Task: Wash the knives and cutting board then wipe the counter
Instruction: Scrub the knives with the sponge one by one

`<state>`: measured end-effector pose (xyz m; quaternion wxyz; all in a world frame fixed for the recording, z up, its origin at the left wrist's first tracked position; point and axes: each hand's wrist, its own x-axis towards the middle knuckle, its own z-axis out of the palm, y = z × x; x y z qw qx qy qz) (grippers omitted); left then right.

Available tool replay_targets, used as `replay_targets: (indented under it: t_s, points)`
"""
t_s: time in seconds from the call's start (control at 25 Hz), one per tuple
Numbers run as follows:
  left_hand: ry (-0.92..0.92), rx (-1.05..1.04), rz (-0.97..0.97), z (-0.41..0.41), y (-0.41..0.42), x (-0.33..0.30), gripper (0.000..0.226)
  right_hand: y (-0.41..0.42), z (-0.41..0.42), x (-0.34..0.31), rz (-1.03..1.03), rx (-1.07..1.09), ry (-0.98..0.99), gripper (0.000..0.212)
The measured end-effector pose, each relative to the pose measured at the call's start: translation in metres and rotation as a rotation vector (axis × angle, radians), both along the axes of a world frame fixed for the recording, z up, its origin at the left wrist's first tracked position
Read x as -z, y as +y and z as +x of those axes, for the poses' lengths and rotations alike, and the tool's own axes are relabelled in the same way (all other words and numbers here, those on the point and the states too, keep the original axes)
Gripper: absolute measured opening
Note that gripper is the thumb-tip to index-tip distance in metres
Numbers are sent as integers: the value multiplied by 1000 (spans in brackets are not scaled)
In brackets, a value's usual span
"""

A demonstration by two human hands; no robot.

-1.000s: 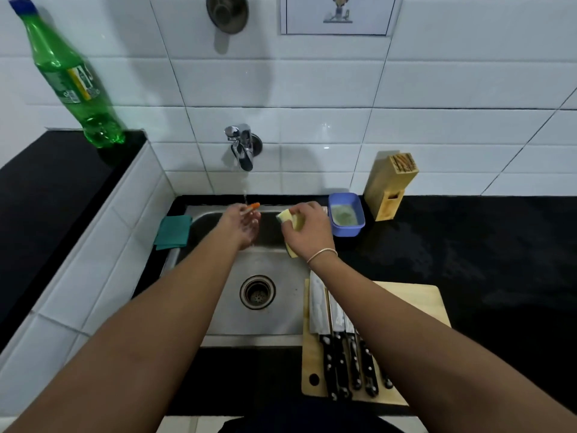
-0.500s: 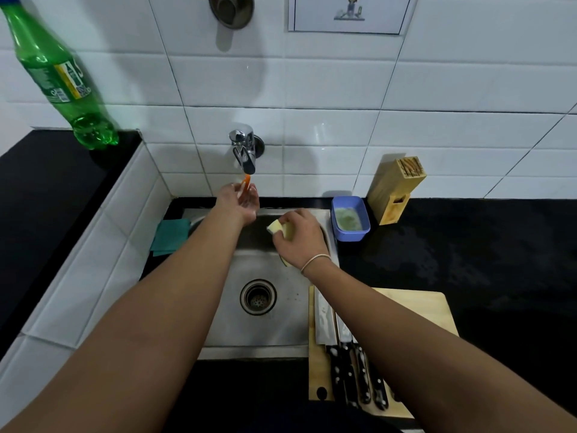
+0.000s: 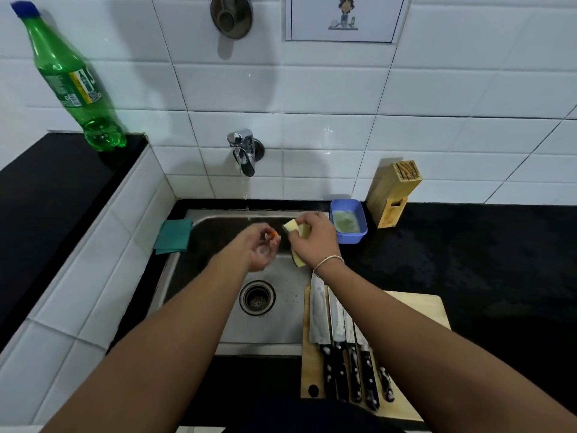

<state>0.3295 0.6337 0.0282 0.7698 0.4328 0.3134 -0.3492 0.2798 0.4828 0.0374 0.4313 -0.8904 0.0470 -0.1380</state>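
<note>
Head view, with the sink (image 3: 281,334) as the landmark. Above its basin, the left hand (image 3: 260,248) is palm up with fingers curled, pinching a small orange item (image 3: 274,235) at the fingertips; what that item is I cannot tell. Just right of it, also over the basin, the right hand (image 3: 313,240) is clamped on a yellow sponge (image 3: 292,227), a bracelet (image 3: 327,263) on its wrist. The tap (image 3: 245,153) on the wall behind the sink lets a thin trickle fall. At the sink's right edge lies the cutting board (image 3: 418,303), carrying the knives (image 3: 340,348), at least 4, side by side, blades pointing toward the wall, black handles flecked with suds. Behind the sink's right corner sits a blue tub (image 3: 351,235) with greenish contents, and right of that a wooden knife block (image 3: 393,195). A green cloth (image 3: 173,234) lies at the sink's left rim. A green bottle (image 3: 71,82) stands on the raised ledge far left of the sink.
</note>
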Motion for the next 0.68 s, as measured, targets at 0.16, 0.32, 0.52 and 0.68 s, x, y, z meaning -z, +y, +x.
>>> replay_targets:
  t_s: [0.16, 0.32, 0.52, 0.68]
  points:
    - [5, 278, 242, -40, -18, 20, 24, -14, -12, 4, 0, 1, 22, 20]
    - [-104, 334, 416, -70, -33, 7, 38, -29, -31, 9, -35, -37, 43, 20]
    - [-377, 241, 546, -93, -44, -12, 36, -19, -54, 2, -160, -195, -91, 25]
    - [-517, 263, 625, -107, -37, -17, 77, -48, -70, 6, -283, -286, -188, 27]
